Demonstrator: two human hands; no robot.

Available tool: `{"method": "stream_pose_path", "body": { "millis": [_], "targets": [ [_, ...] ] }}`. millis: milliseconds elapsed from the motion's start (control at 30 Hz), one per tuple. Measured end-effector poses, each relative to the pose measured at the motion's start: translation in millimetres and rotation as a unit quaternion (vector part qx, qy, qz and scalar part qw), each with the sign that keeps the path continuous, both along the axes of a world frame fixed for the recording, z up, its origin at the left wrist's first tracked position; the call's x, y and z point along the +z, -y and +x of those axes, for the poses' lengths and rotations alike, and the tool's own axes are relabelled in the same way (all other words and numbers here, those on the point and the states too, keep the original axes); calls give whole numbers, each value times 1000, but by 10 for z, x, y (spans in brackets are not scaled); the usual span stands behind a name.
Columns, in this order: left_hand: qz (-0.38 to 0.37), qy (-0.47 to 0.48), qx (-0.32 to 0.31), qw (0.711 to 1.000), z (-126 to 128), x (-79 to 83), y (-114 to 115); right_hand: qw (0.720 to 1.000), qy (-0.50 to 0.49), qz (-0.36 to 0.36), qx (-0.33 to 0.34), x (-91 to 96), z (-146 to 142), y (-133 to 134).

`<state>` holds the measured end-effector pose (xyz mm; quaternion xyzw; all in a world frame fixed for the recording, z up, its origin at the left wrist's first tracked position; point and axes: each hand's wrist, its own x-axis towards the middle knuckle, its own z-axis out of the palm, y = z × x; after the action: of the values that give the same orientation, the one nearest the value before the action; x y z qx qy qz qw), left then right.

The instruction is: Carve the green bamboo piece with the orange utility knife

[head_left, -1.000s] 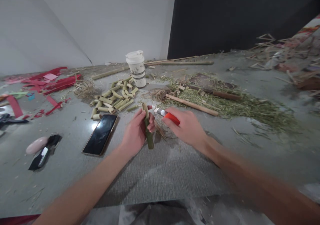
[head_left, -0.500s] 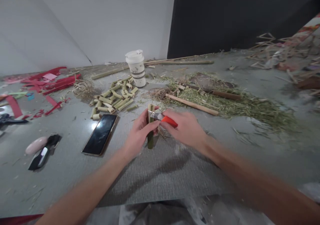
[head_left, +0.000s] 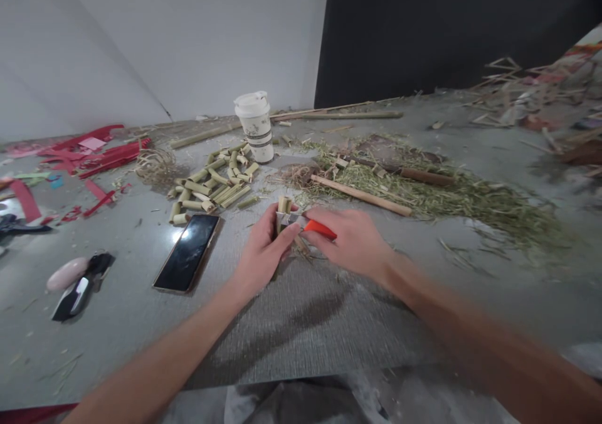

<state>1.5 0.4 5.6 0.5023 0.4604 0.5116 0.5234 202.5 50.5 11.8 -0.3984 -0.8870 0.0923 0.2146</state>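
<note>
My left hand (head_left: pixel 262 254) is closed round a short green bamboo stalk (head_left: pixel 283 206), held nearly upright on the grey table, its split top showing above my fingers. My right hand (head_left: pixel 350 242) grips an orange-handled utility knife (head_left: pixel 314 226), and its metal blade end rests against the top of the stalk. A pile of cut bamboo pieces (head_left: pixel 216 182) lies just beyond my left hand.
A black phone (head_left: pixel 188 252) lies left of my left hand. A white paper cup (head_left: pixel 255 126) stands behind the pile. Green shavings and long sticks (head_left: pixel 409 189) spread to the right. Red paper scraps (head_left: pixel 94 154) and small tools (head_left: pixel 78 286) sit at the left.
The stalk has been stood more upright and sunk lower into my left hand. The knife has moved left from beside the stalk onto its top end.
</note>
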Motion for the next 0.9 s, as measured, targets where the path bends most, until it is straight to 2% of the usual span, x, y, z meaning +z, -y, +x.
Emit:
{"method": "stream_pose_path", "body": {
  "millis": [167, 433, 667, 767, 900],
  "targets": [
    [-1, -55, 33, 998, 15, 59, 19, 1000, 12, 6, -12, 30, -2, 25],
    [-38, -20, 73, 996, 74, 29, 45, 997, 7, 41, -61, -14, -47, 119],
    [-29, -40, 109, 993, 30, 44, 27, 993, -32, 64, -89, -11, -45, 112],
    [-27, -23, 101, 994, -1, 55, 1, 992, -43, 67, -96, -9, -27, 88],
    [-31, -19, 67, 997, -9, 68, -16, 996, -36, 45, -71, -20, -31, 75]
  ]
}}
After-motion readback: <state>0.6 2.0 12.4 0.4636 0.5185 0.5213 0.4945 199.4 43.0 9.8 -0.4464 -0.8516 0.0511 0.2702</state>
